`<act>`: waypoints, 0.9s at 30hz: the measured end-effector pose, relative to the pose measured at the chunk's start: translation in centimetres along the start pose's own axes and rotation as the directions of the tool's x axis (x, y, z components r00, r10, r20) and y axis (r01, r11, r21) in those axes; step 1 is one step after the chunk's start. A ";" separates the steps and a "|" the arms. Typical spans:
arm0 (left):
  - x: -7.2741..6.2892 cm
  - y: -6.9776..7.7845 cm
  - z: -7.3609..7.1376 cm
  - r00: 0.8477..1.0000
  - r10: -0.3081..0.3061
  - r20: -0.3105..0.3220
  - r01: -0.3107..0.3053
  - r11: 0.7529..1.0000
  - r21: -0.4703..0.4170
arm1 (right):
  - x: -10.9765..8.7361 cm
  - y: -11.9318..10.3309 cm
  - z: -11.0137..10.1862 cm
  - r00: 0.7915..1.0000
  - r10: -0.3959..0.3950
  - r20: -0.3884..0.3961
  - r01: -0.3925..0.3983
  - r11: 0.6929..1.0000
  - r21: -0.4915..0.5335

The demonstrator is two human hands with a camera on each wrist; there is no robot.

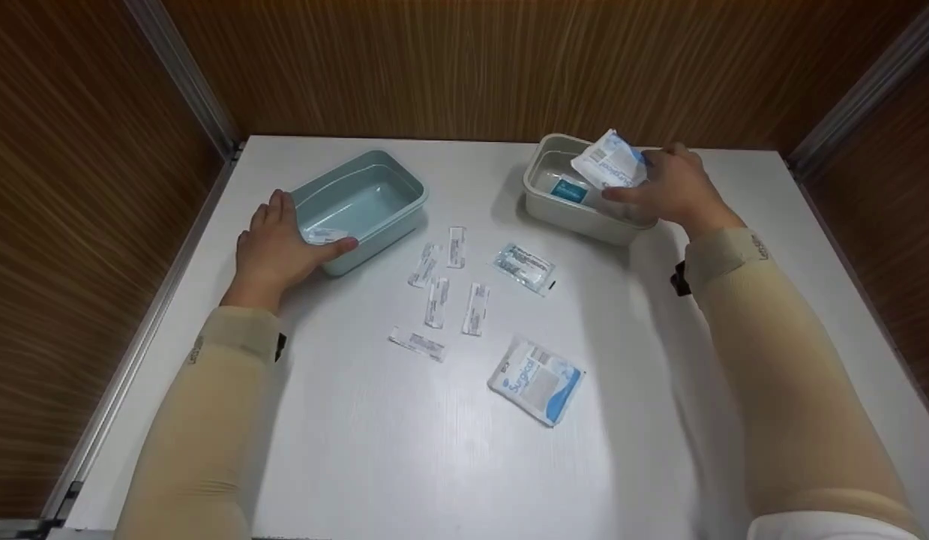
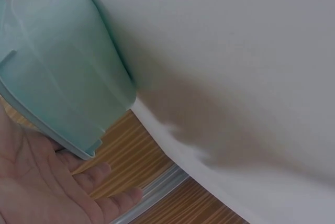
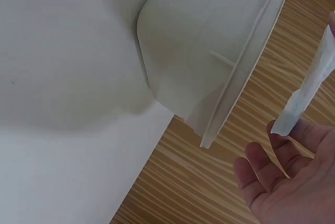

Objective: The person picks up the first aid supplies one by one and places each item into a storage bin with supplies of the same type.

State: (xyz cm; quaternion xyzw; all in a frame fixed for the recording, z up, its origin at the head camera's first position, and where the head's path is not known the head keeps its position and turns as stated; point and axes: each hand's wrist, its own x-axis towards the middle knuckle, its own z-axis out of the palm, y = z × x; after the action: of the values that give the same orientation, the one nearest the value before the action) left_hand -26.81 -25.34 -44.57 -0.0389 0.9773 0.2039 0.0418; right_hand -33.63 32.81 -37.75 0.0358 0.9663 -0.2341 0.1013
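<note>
My left hand [image 1: 280, 244] spans the near-left corner of a teal plastic bin [image 1: 389, 232], its fingers spread along the rim. In the left wrist view, the palm and loosely extended fingers lie against the rim of the bin [image 2: 57, 62]. A small packet [image 1: 325, 235] lies inside near my thumb. My right hand [image 1: 678, 187] pinches a white-and-blue packet marked Surgical [image 1: 608, 160] above a beige bin [image 1: 576, 214]. The right wrist view shows the packet [image 3: 309, 85] edge-on, apart from the bin [image 3: 193, 51]. A teal-labelled packet [image 1: 569, 190] lies in the beige bin.
Several narrow white sachets [image 1: 437, 302] lie scattered mid-table. Right of them are a clear printed packet [image 1: 524, 268] and, nearer, another Surgical packet [image 1: 537, 381]. Wood-grain panels [image 1: 464, 67] border the white table [image 1: 404, 457] at the back and sides.
</note>
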 end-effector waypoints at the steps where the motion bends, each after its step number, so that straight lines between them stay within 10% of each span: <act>1: 0.0 0.1 0.0 1.000 0.004 -0.001 -0.004 1.000 -0.002 | 0.0 0.1 0.0 1.000 0.001 0.004 -0.001 1.000 -0.017; 16: 0.4 1.2 0.1 1.000 0.018 -0.012 -0.018 1.000 -0.020 | -7.2 0.1 1.5 0.972 -0.191 -0.140 0.196 0.980 0.026; 27: 0.8 1.2 0.1 0.999 0.016 -0.030 -0.017 0.999 -0.045 | -14.7 -0.8 4.9 0.957 -0.274 -0.099 0.284 0.953 0.108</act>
State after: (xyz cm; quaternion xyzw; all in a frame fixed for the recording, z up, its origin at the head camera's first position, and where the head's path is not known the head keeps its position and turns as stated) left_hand -27.71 -24.21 -44.30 -0.0348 0.9732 0.2258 0.0248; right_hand -18.50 29.58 -38.50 -0.0852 0.9491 -0.3023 0.0248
